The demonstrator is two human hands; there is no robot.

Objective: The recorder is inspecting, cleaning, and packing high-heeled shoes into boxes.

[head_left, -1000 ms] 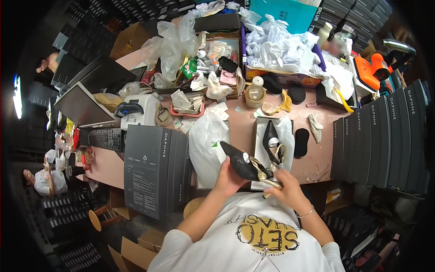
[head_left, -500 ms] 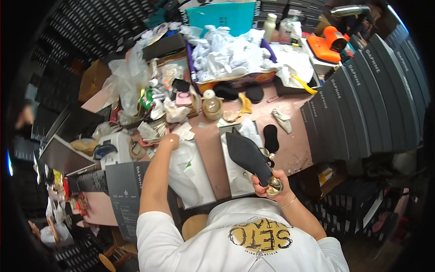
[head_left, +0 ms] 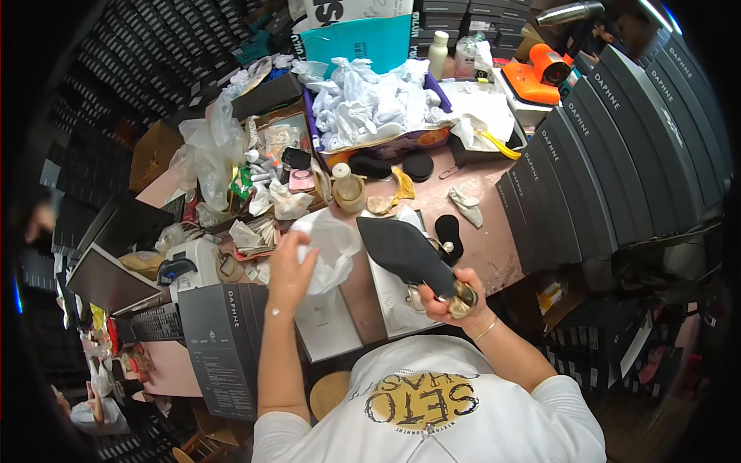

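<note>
My right hand [head_left: 455, 297] is closed around the gold heel end of a black pointed-toe shoe [head_left: 401, 251]. The shoe's dark sole faces up and its toe points to the far left; a pearl ornament shows at its side. Beneath it lies an open shoe box [head_left: 392, 302] with white paper inside. My left hand [head_left: 289, 270] pinches a thin, whitish translucent bag [head_left: 333, 245], which hangs bunched over the far end of a white box lid [head_left: 328, 328]. The left fingertips are partly covered by the bag.
A bin of crumpled white paper [head_left: 378, 104] stands at the back. Dark shoe boxes [head_left: 610, 154] are stacked at right, others [head_left: 220, 347] at left. A jar [head_left: 349, 191], black insole [head_left: 448, 235] and cloth [head_left: 465, 207] lie on the pink table. A person [head_left: 96, 413] sits far left.
My left hand has drawn back toward me, gathering the whitish bag up off the lid, whose surface now shows. The shoe in my right hand has moved slightly left and turned its toe further left.
</note>
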